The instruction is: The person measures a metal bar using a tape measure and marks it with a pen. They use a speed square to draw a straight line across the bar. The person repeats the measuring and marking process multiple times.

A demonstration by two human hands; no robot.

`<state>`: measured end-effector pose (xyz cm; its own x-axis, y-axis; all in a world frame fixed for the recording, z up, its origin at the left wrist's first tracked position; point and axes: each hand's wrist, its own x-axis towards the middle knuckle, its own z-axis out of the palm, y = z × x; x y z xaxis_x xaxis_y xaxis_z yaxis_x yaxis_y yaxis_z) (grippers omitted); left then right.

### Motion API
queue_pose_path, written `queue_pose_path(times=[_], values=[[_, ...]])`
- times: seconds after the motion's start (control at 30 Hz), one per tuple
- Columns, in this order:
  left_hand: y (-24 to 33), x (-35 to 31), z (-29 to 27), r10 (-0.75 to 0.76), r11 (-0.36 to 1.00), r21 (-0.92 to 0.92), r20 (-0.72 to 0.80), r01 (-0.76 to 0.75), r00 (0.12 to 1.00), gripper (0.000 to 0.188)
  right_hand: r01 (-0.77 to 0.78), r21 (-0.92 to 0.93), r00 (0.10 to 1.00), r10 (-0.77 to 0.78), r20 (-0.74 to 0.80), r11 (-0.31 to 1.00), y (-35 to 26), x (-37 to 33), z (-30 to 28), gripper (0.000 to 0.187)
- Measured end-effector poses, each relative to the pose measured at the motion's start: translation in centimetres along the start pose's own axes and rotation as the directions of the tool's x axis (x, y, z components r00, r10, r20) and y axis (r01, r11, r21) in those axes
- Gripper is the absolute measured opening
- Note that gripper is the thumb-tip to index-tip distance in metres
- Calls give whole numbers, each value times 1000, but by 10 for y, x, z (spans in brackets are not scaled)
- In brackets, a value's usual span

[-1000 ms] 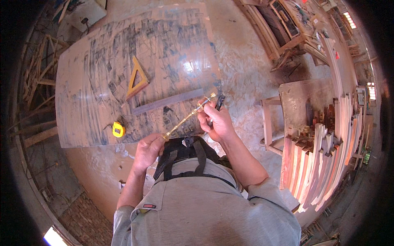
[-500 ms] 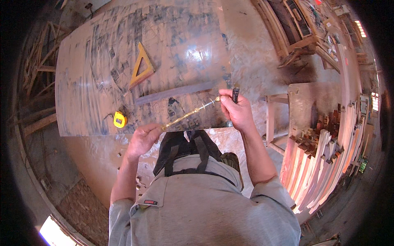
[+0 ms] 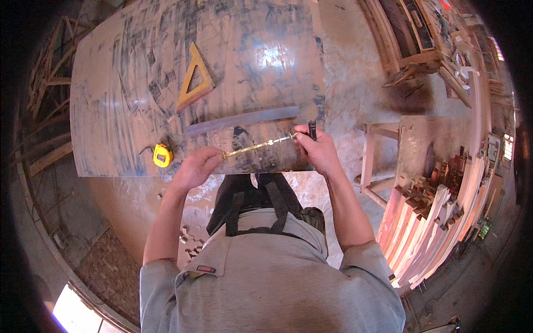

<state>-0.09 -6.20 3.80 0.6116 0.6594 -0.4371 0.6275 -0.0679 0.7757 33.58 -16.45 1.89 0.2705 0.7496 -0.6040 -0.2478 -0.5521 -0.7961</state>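
Note:
A thin gold-coloured rod (image 3: 252, 147) with small crosspieces along it spans the gap between my hands, above the near edge of the worktable. My left hand (image 3: 197, 166) pinches its left end; my right hand (image 3: 317, 151) grips the right end, which sits a little higher. Out of my right fist also sticks a short black stick-like thing (image 3: 312, 129), its kind unclear. Just beyond the rod lies a flat grey metal straightedge (image 3: 242, 120). Left of my left hand rests a yellow tape measure (image 3: 162, 156). Farther off is a yellow triangular set square (image 3: 195, 80).
The large worktable (image 3: 111, 127) has a brown surface with dark smears. To the right, many long wooden strips (image 3: 416, 233) lean together by a wooden frame (image 3: 369, 155). More timber (image 3: 411, 33) is stacked at the far right. Small wood offcuts (image 3: 191, 244) litter the floor.
Both hands have shifted slightly away from my body, farther over the table, with the rod still between them. The rod now lies flatter, its left end raised.

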Motion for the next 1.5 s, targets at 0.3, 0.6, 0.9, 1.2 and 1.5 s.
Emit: queue_pose_path(times=[0.3,0.6,0.9,1.2,1.5], values=[[-31,44,0,189,962,235,-194,-142,963,15,-73,95,997,76,-27,993,24,43,18,19],[-39,55,5,153,952,300,-312,-56,938,11,-131,-39,989,128,-77,991,24,63,32,20],[-35,60,6,146,923,385,-364,6,920,10,-19,-76,993,10,-117,997,45,78,37,21],[-36,60,3,214,896,444,-370,-30,904,11,5,-319,992,-45,-117,948,38,75,40,24],[-44,34,28,169,918,393,-298,-41,940,9,-26,-453,991,-39,-132,891,40,49,32,27]])
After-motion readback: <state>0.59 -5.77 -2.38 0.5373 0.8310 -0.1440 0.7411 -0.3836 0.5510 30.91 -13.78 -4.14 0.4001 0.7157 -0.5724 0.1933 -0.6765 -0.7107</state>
